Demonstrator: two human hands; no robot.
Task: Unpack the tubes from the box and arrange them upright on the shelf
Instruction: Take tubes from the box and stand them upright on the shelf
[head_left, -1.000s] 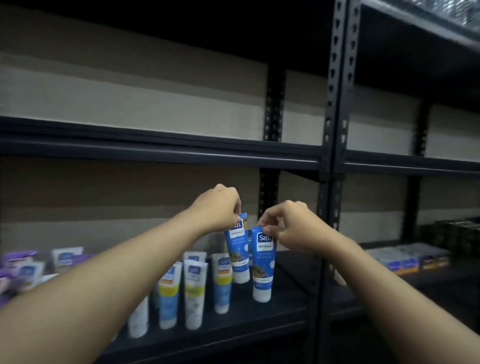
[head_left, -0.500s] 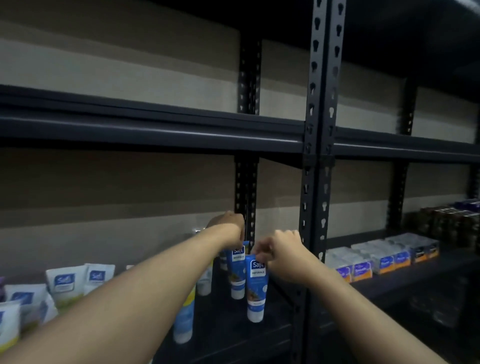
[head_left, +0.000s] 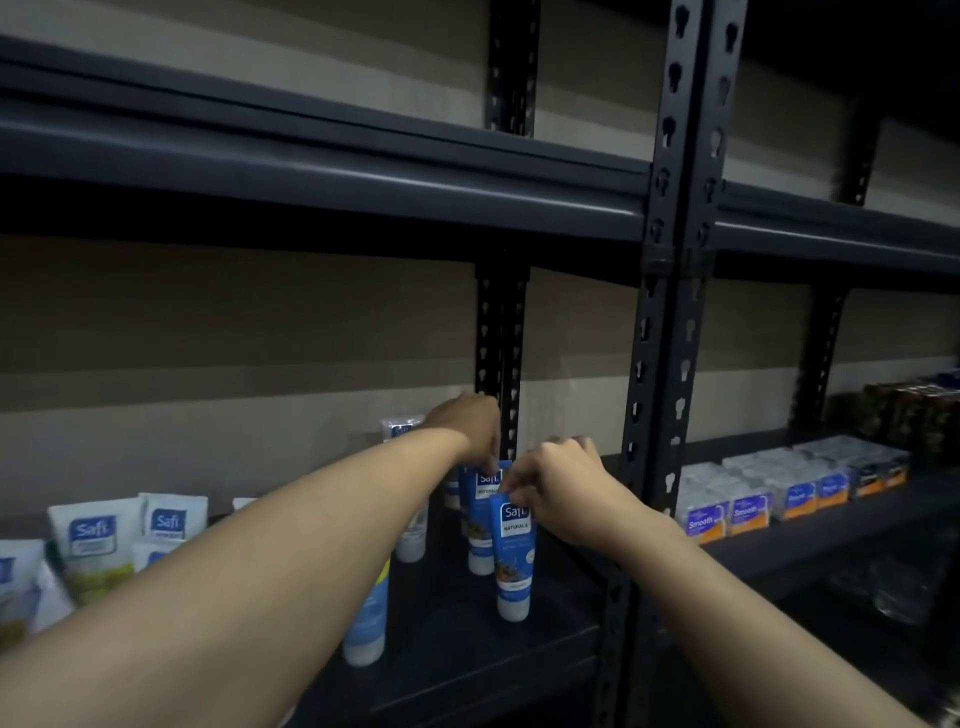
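Here left hand (head_left: 470, 423), right hand (head_left: 558, 486) pinch upright tubes (head_left: 514, 551).

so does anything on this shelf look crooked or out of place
Nothing spilled or damaged. The two blue plastic tubes pinched by the left hand and right hand stand upright on their caps. Only the white plastic tubes at the far left look crowded and leaning, though the wide lens may exaggerate that.

Both bare arms stretched out forward, hands nearly touching

The left hand (head_left: 470, 426) is knuckles-up, pinching the top of the rear tube (head_left: 479, 525). Just beside it, the right hand (head_left: 561, 483) pinches the top of the front tube (head_left: 514, 556).
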